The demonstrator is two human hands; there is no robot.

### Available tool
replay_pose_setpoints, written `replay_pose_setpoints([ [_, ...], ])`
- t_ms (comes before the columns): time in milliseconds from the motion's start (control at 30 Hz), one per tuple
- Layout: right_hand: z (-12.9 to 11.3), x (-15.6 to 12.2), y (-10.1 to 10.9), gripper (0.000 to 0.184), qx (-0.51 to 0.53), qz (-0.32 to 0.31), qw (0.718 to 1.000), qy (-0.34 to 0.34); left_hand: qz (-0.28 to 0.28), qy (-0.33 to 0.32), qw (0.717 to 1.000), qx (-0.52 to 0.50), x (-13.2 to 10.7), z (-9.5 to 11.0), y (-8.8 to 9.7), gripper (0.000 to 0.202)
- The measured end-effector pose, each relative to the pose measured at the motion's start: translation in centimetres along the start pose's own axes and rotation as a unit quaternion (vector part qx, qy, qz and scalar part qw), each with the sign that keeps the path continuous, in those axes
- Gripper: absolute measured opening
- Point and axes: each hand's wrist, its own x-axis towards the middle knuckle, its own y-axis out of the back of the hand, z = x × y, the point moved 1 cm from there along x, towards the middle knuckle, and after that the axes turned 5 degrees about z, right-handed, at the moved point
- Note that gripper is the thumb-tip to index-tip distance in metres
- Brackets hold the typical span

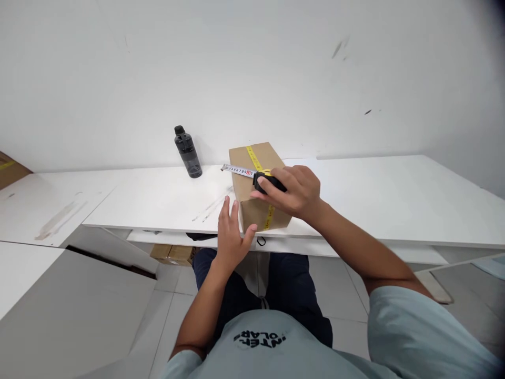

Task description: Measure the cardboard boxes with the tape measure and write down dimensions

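A brown cardboard box (260, 213) with yellow printed tape along its top and front stands near the front edge of the white table. My right hand (298, 189) is wrapped round a black tape measure (270, 182) over the box's top. Its white blade (239, 170) sticks out a short way to the left, with the end hook past the box's left edge. Beside the box's near left corner is my left hand (232, 237), fingers stretched and thumb apart, holding nothing. Whether its fingertips touch the cardboard I cannot tell.
A dark see-through water bottle (188, 152) stands left of the box, close to the white wall (252, 68). Below the white tabletop (379, 200) runs a shelf (315, 246) with dark items. More cardboard boxes (171, 254) sit under the table, and another box (11, 171) is at far left.
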Motion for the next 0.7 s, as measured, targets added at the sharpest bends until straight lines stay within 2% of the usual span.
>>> replay_pose_setpoints([
  [133, 0.3, -0.2, 0.0, 0.036, -0.009, -0.016, 1.0, -0.015, 0.007, -0.058, 0.998, 0.004, 2.9, 0.3, 1.8, 0.071],
  [300, 0.4, 0.1, -0.9, 0.03, -0.067, -0.033, 0.997, 0.021, -0.073, -0.087, 0.993, -0.01, 5.3, 0.4, 1.1, 0.056],
  [433, 0.0, 0.3, -1.5, 0.021, -0.083, -0.037, 0.993, 0.075, -0.059, -0.071, 0.996, -0.009, 5.5, 0.7, 0.7, 0.046],
  [600, 0.3, -0.2, -1.3, 0.023, -0.037, -0.045, 0.998, 0.014, -0.055, -0.058, 0.997, -0.006, 5.2, 0.9, 0.5, 0.046],
  [700, 0.8, -0.5, -1.1, 0.024, -0.011, -0.043, 0.999, 0.0, -0.065, -0.05, 0.997, -0.005, 5.0, 0.8, 0.5, 0.046],
])
